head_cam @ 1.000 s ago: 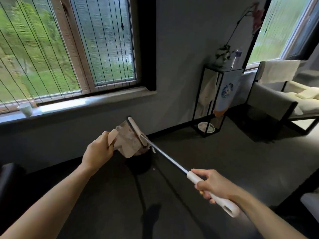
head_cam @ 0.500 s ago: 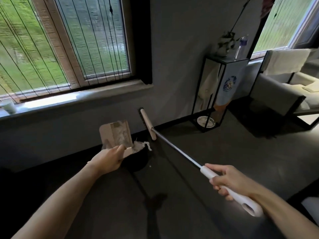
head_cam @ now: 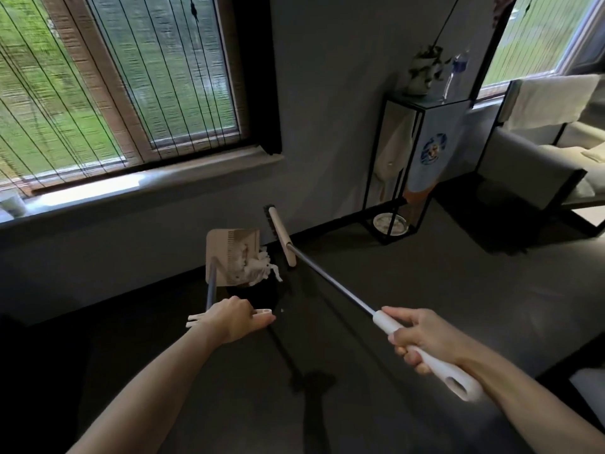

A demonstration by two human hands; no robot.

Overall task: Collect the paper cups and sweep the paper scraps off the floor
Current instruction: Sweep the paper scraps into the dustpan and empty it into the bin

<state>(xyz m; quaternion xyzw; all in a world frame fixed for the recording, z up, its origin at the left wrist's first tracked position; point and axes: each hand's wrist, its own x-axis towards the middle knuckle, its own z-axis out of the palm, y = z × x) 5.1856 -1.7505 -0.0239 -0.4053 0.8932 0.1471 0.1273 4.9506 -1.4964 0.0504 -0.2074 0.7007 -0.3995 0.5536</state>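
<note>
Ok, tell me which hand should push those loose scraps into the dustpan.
Right. The right hand grips the broom, its head just beside the paper scraps at the lip of the dustpan, whose handle the left hand holds.

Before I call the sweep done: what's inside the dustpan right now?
White paper scraps are heaped at the right edge of the dustpan, with some spilling over it. The rest of the pan's floor looks bare. Anything beneath the heap is covered.

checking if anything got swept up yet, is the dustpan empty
No, a heap of white paper scraps lies in the mouth of the dustpan.
</note>
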